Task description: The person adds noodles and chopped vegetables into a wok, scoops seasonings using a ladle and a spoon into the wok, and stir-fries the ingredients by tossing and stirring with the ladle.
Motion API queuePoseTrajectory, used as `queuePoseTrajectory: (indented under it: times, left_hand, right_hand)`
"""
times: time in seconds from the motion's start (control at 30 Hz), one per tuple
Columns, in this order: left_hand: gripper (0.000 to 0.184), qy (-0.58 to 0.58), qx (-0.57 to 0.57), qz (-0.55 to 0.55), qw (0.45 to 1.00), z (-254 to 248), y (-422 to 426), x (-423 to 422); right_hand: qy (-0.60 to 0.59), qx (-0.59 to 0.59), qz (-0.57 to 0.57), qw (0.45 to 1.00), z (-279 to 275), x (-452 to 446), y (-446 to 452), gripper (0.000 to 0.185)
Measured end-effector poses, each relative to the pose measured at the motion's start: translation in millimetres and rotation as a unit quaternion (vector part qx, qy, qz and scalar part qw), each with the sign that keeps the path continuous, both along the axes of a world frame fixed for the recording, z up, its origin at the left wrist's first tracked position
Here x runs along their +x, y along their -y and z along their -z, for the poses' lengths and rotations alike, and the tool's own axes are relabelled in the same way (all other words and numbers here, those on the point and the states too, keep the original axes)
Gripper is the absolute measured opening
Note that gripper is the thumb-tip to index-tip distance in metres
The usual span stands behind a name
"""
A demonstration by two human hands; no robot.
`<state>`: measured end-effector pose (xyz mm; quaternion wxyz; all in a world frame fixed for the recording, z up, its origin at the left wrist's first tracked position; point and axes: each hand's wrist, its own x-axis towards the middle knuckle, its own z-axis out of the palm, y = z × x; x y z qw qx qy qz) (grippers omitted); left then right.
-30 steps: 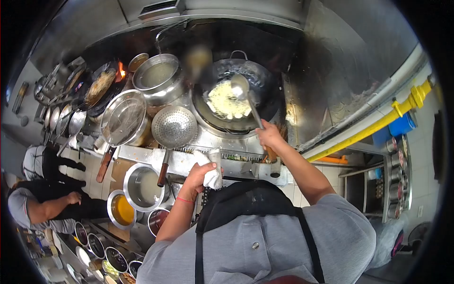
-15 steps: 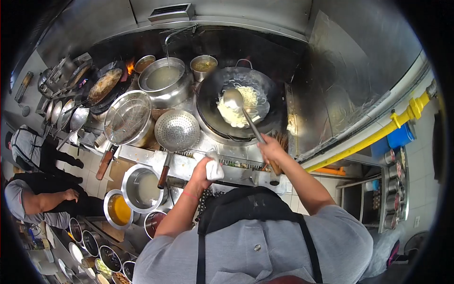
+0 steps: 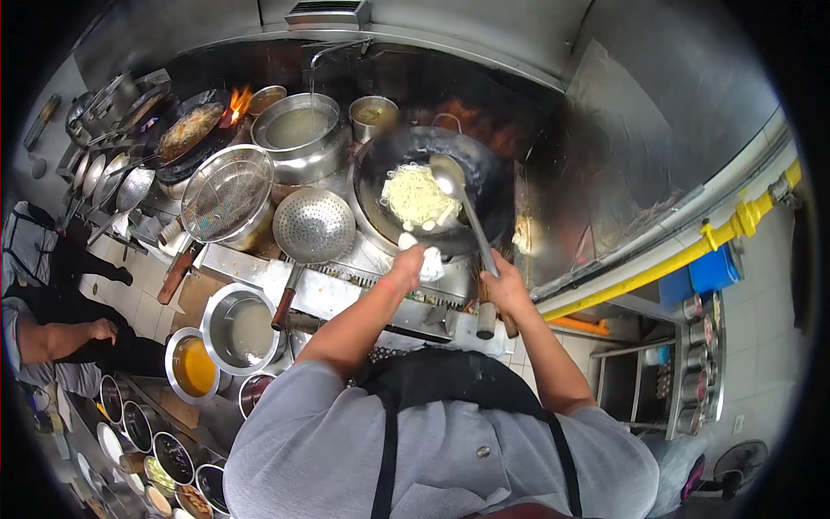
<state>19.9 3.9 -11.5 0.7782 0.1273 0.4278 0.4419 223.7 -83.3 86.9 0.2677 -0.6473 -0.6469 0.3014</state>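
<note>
Pale noodles (image 3: 413, 197) lie in a large black wok (image 3: 490, 177) on the burner. My right hand (image 3: 508, 287) is closed round the handle of a long metal ladle (image 3: 478, 227), whose bowl rests at the right side of the noodles. Bunched in my closed left hand (image 3: 404, 263) is a white cloth (image 3: 430, 265). That hand is at the wok's near rim, and the cloth hides whether it grips the rim.
Left of the wok are a perforated skimmer (image 3: 314, 227), a wire strainer (image 3: 226, 194) and a pot of cloudy liquid (image 3: 298, 154). Flames (image 3: 241, 104) rise beside another wok (image 3: 190, 134). A co-worker's arm (image 3: 60, 339) shows at left. A yellow pipe (image 3: 666, 262) runs along the right.
My left hand has moved forward and right with the cloth, up to the wok's near rim. The ladle has shifted to the right of the noodles, which are now more heaped together.
</note>
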Motion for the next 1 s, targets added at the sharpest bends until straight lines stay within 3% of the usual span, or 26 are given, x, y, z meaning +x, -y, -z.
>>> queuePoseTrajectory:
  times: [0.03, 0.07, 0.23, 0.3, 0.57, 0.63, 0.73, 0.77, 0.83, 0.87, 1.0]
  left_hand:
    - [0.022, -0.024, -0.005, -0.009, 1.0, -6.6, 5.8, -9.0]
    - [0.021, -0.018, 0.004, 0.011, 1.0, 0.6, 2.0, -21.3]
    - [0.024, -0.019, -0.012, 0.051, 0.998, 6.6, -18.0, -39.4]
    - [0.024, -0.006, -0.011, 0.053, 0.999, 3.1, -21.6, -39.9]
    - [0.025, 0.014, -0.044, 0.099, 0.994, 3.9, -28.5, -43.0]
    - [0.025, 0.017, -0.054, 0.1, 0.993, 0.4, -28.8, -43.8]
    - [0.027, 0.048, -0.038, 0.095, 0.994, 10.0, -32.8, -44.3]
    - [0.027, 0.049, -0.038, 0.098, 0.993, 5.5, -31.9, -45.2]
    - [0.024, 0.036, -0.047, 0.086, 0.994, -6.0, -25.6, -44.8]
    - [0.024, 0.038, -0.05, 0.091, 0.994, -3.7, -23.3, -41.5]
    - [0.024, 0.05, -0.04, 0.108, 0.992, 13.4, -35.6, -44.0]
  right_hand:
    - [0.016, 0.039, 0.007, 0.999, 1.7, 8.8, 1.9, 0.057]
    - [-0.03, -0.015, 0.048, 0.998, 6.1, 15.8, 2.2, 0.056]
    - [-0.015, -0.027, 0.055, 0.998, -11.5, 11.8, 10.4, 0.057]
    - [-0.006, -0.09, 0.065, 0.994, -29.1, -0.8, 17.7, 0.057]
    - [0.032, -0.117, -0.018, 0.992, -2.0, -14.2, -16.2, 0.06]
    - [0.164, -0.056, -0.01, 0.985, 5.0, -22.1, -22.8, 0.061]
    - [0.205, -0.054, -0.039, 0.976, -22.8, -39.7, -1.7, 0.06]
    - [0.206, -0.054, -0.036, 0.976, -31.2, -42.7, -5.7, 0.06]
    - [0.049, -0.195, -0.024, 0.979, -45.1, -44.0, -18.9, 0.059]
    - [0.117, -0.003, -0.091, 0.989, 3.4, -23.5, -37.0, 0.059]
    - [0.216, -0.061, 0.002, 0.974, -10.9, -58.0, -10.5, 0.06]
